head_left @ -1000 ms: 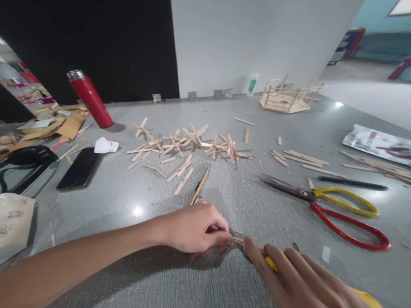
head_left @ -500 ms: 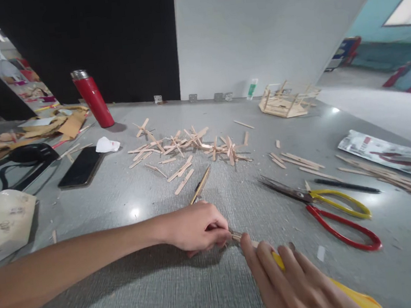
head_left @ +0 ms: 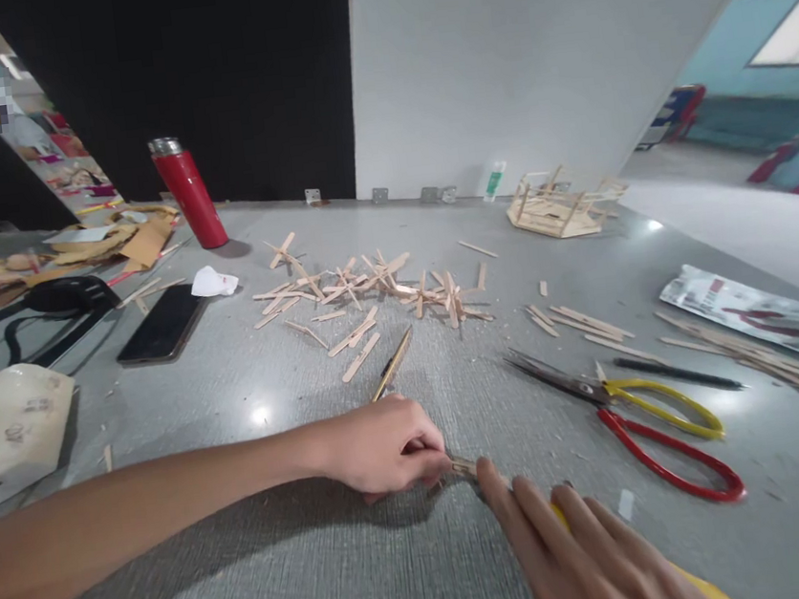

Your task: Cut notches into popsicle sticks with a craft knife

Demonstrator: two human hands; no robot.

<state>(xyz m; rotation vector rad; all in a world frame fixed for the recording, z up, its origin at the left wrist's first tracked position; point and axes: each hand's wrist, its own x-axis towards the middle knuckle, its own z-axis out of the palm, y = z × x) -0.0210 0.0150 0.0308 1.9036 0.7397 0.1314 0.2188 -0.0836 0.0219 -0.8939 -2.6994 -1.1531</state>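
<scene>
Pinching one end of a short wooden stick (head_left: pixel 464 466) low on the grey worktop (head_left: pixel 316 578), the left hand (head_left: pixel 387 445) has its fingers curled tight and its forearm laid flat across the surface. The right hand (head_left: pixel 588 557) meets it from the near side, closed round a yellow-handled tool (head_left: pixel 703 590) with the forefinger stretched out along it to the stick; the working end is hidden under the fingers.

Judging by what lies about, the work looks part done. A stick frame (head_left: pixel 559 209) stands at the far edge, a heap of short offcuts (head_left: pixel 369 284) is spread in the middle, and uncut long sticks (head_left: pixel 774 358) wait at the right. Red-and-yellow scissors (head_left: pixel 644 416) lie just beyond the hands — untouched, blades shut.
</scene>
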